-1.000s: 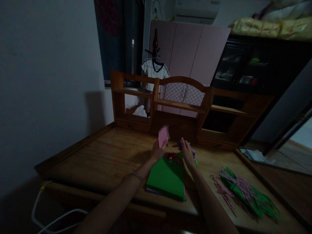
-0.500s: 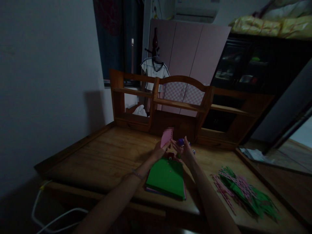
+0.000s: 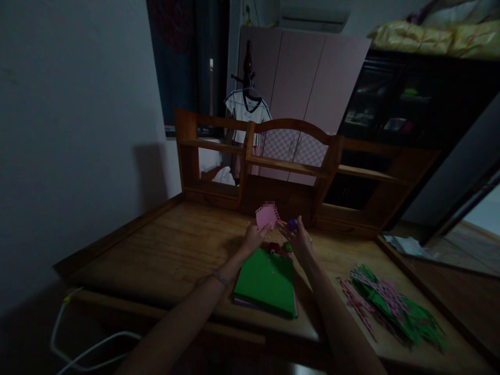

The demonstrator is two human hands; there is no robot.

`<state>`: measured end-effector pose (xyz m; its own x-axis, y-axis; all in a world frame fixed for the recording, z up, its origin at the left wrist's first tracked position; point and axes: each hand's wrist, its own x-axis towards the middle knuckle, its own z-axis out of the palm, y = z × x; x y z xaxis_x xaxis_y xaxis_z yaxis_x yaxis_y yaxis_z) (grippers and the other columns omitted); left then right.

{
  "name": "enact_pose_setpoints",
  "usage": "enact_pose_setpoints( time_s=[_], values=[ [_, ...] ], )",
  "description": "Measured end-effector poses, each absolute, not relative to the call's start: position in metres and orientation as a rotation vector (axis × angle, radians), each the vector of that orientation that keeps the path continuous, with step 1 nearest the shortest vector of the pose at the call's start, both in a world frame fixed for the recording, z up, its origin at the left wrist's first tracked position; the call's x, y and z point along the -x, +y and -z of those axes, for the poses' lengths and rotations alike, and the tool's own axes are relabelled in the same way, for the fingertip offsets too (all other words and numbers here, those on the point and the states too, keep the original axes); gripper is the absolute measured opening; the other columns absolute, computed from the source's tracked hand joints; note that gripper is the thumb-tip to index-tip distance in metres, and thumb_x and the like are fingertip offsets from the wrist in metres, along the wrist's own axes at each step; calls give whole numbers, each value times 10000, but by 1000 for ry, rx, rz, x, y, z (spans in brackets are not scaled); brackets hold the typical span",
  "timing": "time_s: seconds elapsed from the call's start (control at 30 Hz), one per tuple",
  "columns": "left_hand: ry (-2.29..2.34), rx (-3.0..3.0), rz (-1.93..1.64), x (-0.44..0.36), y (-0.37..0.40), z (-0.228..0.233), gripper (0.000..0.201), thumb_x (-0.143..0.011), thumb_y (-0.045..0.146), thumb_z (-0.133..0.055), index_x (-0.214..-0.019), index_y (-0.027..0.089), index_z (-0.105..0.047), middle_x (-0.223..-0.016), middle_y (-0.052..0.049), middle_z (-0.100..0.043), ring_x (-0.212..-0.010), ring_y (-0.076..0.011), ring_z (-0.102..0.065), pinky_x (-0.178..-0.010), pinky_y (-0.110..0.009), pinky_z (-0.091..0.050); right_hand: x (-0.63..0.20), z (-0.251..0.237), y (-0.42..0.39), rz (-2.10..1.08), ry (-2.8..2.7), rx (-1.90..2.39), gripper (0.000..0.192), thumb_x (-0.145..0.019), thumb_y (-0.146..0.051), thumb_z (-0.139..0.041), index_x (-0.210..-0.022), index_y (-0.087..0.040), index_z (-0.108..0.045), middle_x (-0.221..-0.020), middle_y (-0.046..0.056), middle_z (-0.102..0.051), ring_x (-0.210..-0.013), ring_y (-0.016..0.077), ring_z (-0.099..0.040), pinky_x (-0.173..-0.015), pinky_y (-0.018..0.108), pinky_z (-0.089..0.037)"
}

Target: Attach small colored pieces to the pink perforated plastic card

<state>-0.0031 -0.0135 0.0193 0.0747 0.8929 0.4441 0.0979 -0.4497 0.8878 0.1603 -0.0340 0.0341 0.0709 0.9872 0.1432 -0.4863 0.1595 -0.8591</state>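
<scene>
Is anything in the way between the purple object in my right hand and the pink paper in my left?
Only fingers of your right hand seem to reach into the gap beside the pink paper; nothing else visible stands between it and the purple object.

A: Arms?
B: Both bare, reaching forward from the lower edge and converging. Left arm (image 3: 199, 307) slants up to the right; right arm (image 3: 336, 312) slants up to the left.
A: Left hand (image 3: 254, 238)?
B: Thumb uppermost, angled forward and right. Grip pinched, thumb against fingers; fingers mostly hidden.
A: Right hand (image 3: 299, 240)?
B: Thumb raised, fingers extended leftward, toward the other hand. Grip closed between thumb and fingers.
A: Wrists?
B: Left roughly in line with its forearm. Right: bend unclear.
A: Spacing?
B: Hands near each other, about level; fingertip contact indeterminate.
</scene>
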Motion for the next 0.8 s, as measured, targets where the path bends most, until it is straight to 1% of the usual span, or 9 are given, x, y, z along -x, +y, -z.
enact_pose_setpoints(
  time_s=[0.07, 0.13, 0.2, 0.27, 0.33, 0.43, 0.53, 0.63, 0.8],
  values=[
    [970, -1681, -1433, 2, -13, -17, 370, -767, 382, -590, -1016, 116, -653, -926, -104, -686, -854, -187, -630, -716, -261, -488, -161, -36, -36, -1245, -895, 748, 459, -762, -651, -531, -789, -197, -590, -918, 78, -671, -918, 236, -633, -710, 316, -517],
    [974, -1674, -1429, 1, -11, -14, 374, -747, 380, -614, -1007, 116, -657, -949, -105, -683, -874, -191, -626, -715, -258, -489, -162, -36, -37, -1179, -926, 792, 475, -759, -665, -517, -817, -199, -597, -881, 68, -669, -831, 207, -641, -632, 280, -507],
    [1016, -1647, -1414, 2, -8, -10, 367, -738, 406, -618, -945, 109, -673, -888, -101, -690, -817, -188, -632, -661, -246, -487, -164, -33, -38, -1056, -949, 856, 464, -750, -656, -535, -823, -203, -602, -763, 36, -650, -666, 160, -618, -543, 241, -472],
    [1058, -1599, -1384, 3, -6, -7, 378, -736, 447, -607, -854, 97, -684, -779, -94, -689, -708, -170, -630, -579, -225, -469, -167, -29, -38, -936, -965, 915, 434, -735, -625, -581, -830, -203, -613, -631, -5, -590, -516, 111, -540, -474, 214, -420],
    [1053, -1530, -1369, 4, -4, -5, 404, -728, 477, -605, -817, 90, -681, -706, -84, -678, -600, -139, -605, -509, -202, -440, -171, -25, -39, -879, -988, 973, 409, -701, -570, -653, -865, -196, -635, -604, -20, -559, -471, 87, -491, -441, 201, -380],
    [952, -1418, -1372, 4, -2, -6, 425, -698, 487, -631, -849, 92, -670, -753, -86, -685, -527, -101, -569, -464, -185, -424, -173, -21, -39, -883, -1008, 1032, 422, -638, -482, -740, -928, -187, -655, -742, 9, -610, -559, 99, -539, -482, 201, -407],
    [855, -1341, -1305, 4, -1, -9, 429, -690, 488, -642, -844, 88, -663, -839, -114, -689, -576, -113, -600, -475, -186, -443, -171, -21, -39, -905, -1047, 1012, 429, -611, -432, -770, -945, -188, -654, -858, 29, -635, -672, 127, -588, -610, 234, -476],
    [828, -1298, -1283, 3, -2, -11, 435, -695, 486, -646, -872, 90, -656, -863, -127, -690, -644, -143, -636, -488, -188, -456, -166, -22, -39, -920, -1170, 989, 442, -603, -404, -781, -966, -189, -647, -883, 41, -650, -749, 159, -612, -709, 282, -498],
    [874, -1302, -1291, 3, -4, -8, 492, -710, 544, -611, -941, 111, -648, -799, -101, -692, -584, -144, -638, -473, -200, -463, -161, -20, -40, -942, -1300, 964, 422, -624, -404, -763, -972, -201, -637, -936, 52, -659, -865, 208, -626, -807, 330, -492]
  ],
)
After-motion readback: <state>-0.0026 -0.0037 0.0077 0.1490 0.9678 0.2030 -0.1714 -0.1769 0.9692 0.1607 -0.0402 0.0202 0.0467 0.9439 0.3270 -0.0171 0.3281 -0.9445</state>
